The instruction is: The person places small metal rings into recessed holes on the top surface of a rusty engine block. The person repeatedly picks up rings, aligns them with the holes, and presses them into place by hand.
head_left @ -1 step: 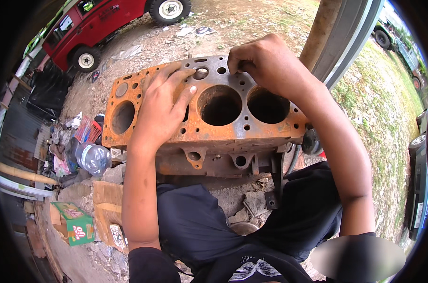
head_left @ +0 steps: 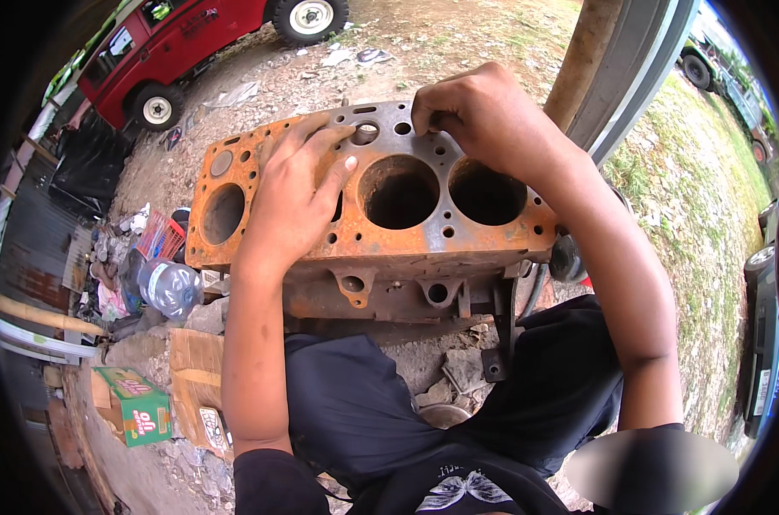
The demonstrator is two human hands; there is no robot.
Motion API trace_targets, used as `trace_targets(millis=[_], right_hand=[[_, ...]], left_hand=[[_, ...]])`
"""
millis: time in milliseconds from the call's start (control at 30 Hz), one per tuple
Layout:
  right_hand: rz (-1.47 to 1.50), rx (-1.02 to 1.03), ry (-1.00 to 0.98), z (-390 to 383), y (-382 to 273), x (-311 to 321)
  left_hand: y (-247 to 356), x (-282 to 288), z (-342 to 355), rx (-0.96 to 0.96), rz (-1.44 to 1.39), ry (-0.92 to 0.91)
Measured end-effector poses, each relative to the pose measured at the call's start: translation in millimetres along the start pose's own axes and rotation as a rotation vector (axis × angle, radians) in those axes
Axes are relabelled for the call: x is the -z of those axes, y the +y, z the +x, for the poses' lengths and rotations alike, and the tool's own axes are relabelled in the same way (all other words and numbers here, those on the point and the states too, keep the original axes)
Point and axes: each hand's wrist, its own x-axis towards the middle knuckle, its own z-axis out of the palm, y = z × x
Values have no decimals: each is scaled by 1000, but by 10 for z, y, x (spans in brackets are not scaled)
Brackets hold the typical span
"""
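Observation:
A rusty engine block (head_left: 389,243) stands in front of me, its flat top face up and its large round cylinder bores showing. My left hand (head_left: 299,184) rests on the top face left of the middle, fingers spread, partly covering one bore. Its fingertips reach beside a small round hole with a shiny rim (head_left: 365,133). Over the far edge, right of the middle, my right hand (head_left: 471,107) is closed, fingers curled down against the surface near some small holes. Whatever its fingers may hold is hidden beneath them.
Left of the block lie a large clear plastic bottle (head_left: 171,289), a red basket (head_left: 160,236) and a green carton (head_left: 134,408). A wooden post (head_left: 582,60) rises beyond the right end. A red vehicle (head_left: 196,43) is parked at the far left. Stones (head_left: 465,373) lie below the block.
My right hand has shifted very slightly to the left along the far edge. My left hand stays in place on the block.

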Motion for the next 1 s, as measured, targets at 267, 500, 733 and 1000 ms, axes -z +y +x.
trace_targets(millis=[267,500,733,1000], right_hand=[[9,81,32,11,54,-14],[5,38,-22,51,93,49],[28,49,-33,60,53,59],[-23,8,-48,65,17,79]], left_hand=[[13,-29,72,-8,10,33],[68,-71,104,-18,14,38],[163,-48,53,30,-29,-12],[158,-96,48,11,-14,-3]])
